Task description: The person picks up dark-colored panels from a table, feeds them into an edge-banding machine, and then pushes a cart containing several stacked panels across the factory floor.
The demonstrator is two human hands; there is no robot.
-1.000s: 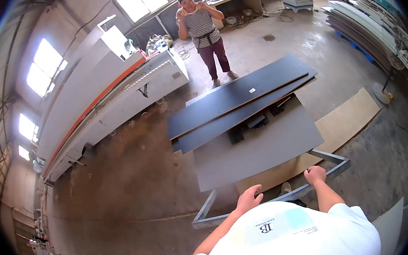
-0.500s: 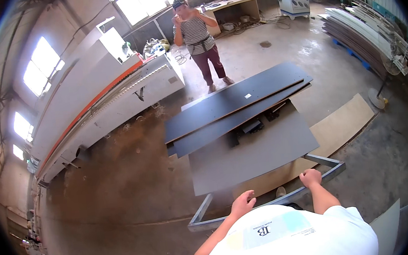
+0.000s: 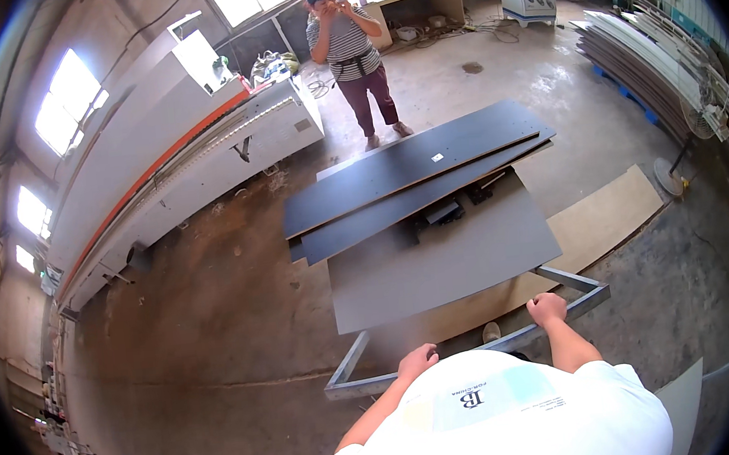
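A grey metal frame [image 3: 592, 296], probably part of a cart, runs across in front of me. My right hand [image 3: 548, 308] is closed at its near bar, fingers curled. Farther left, my left hand [image 3: 417, 361] bends over the same bar; my body hides part of its grip. Beyond the bar lies a large grey board [image 3: 447, 277]. Dark blue long panels [image 3: 412, 171] are stacked at its far side, with a small white label on the top one. Black small parts [image 3: 444, 213] sit beside the panels, partly shaded.
A person in a striped shirt [image 3: 351, 45] stands beyond the panels, hands raised near the head. A long white machine [image 3: 204, 176] with an orange stripe fills the left. Tan sheet [image 3: 610, 210] lies low at right. Stacked boards [image 3: 633, 74] and a fan [image 3: 670, 175] stand farther right.
My left hand has come down and its fingers have curled in at the bar. My right hand stays at the bar. The whole view has shifted slightly; the panels keep their places on the board.
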